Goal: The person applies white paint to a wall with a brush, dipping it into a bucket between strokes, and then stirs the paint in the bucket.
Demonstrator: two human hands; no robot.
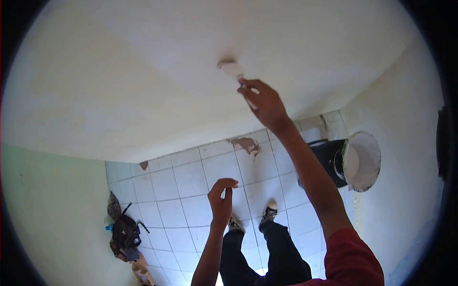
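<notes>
My right hand [265,102] is raised and grips the handle of a paintbrush [232,68], whose white-laden bristles press against the cream wall [143,62]. A darker wet patch shows just at the brush tip. My left hand [222,198] hangs lower in the middle of the view, fingers curled loosely with nothing in them. My red sleeve [353,257] shows at the lower right.
A black bucket of white paint [358,162] stands on the white tiled floor [186,190] at the right. My dark trousers and sneakers [269,212] are below. A dark backpack [125,232] and scraps lie by the left wall. One tile is chipped [246,144].
</notes>
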